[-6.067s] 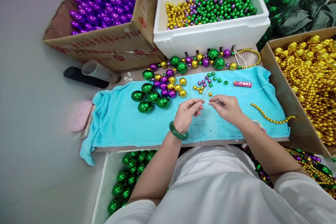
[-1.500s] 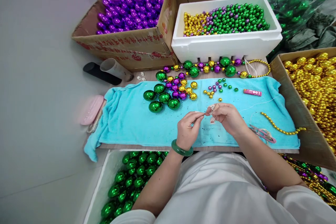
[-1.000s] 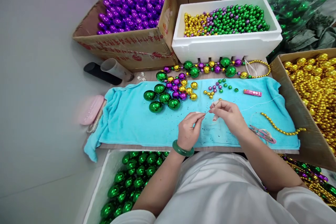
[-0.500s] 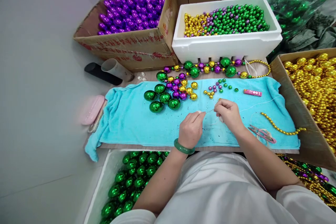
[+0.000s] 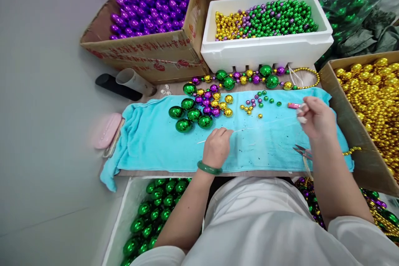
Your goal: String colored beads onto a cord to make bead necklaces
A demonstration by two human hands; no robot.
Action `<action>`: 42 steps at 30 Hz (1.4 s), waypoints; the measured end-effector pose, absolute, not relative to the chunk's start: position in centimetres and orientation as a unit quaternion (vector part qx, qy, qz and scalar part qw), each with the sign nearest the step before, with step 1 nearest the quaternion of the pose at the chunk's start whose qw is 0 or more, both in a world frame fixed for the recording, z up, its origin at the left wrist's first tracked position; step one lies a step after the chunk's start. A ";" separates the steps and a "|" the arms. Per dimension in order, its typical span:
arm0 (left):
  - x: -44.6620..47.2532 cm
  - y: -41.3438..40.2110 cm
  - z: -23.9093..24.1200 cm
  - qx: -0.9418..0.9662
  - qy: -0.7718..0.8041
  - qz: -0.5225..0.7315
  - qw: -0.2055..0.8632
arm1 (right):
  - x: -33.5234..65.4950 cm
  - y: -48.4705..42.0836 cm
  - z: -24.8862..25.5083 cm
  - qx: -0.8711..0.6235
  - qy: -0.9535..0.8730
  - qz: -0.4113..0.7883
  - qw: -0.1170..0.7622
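My left hand [image 5: 216,146], with a green bangle on the wrist, rests on the turquoise towel [image 5: 149,141] and pinches a thin needle [image 5: 238,131] that lies nearly flat. My right hand [image 5: 314,119] is out to the right, fingers pinched on a fine clear thread [image 5: 271,122] that runs back toward the needle. It hovers beside a pink lighter [image 5: 292,105]. Small loose beads [image 5: 258,102] in green, purple and gold lie on the towel between my hands. Pink-handled scissors [image 5: 301,151] lie under my right forearm.
Big green balls [image 5: 187,114] and purple and gold ones sit on the towel's left. A finished bead string [image 5: 249,77] lies behind it. Around stand a white foam box [image 5: 264,52], a purple-ball carton [image 5: 149,50], a gold-ball carton [image 5: 330,87] and a green-ball bin [image 5: 121,224].
My right hand has swept from beside the left hand out to the right, drawing the thread with it. My left hand has dropped a little and keeps the needle.
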State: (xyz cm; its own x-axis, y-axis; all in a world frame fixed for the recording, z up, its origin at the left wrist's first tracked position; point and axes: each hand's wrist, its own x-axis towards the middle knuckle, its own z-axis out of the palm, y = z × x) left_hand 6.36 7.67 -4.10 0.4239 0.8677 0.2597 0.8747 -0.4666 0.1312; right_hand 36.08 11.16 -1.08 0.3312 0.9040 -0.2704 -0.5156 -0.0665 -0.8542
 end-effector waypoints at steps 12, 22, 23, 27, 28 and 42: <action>7.2 8.3 -3.7 -0.868 -0.484 -0.102 0.038 | 41.8 9.3 -1.2 -0.846 -0.429 0.087 0.304; 10.3 8.4 -1.6 -0.891 -0.422 -0.119 0.120 | 27.0 8.3 -4.0 -0.484 -0.702 0.368 0.371; 10.4 8.3 -1.6 -0.893 -0.417 -0.119 0.119 | 26.7 8.3 -4.5 -0.491 -0.698 0.369 0.368; 10.7 7.8 -2.2 -0.902 -0.405 -0.108 0.105 | 27.4 8.3 -5.2 -0.508 -0.710 0.368 0.319; 10.8 7.7 -2.3 -0.902 -0.406 -0.106 0.099 | 27.8 8.3 -5.1 -0.513 -0.712 0.371 0.303; 16.6 18.1 -4.3 -0.871 -0.441 -0.215 -0.036 | 35.4 7.8 -5.6 -0.600 -0.364 0.423 0.574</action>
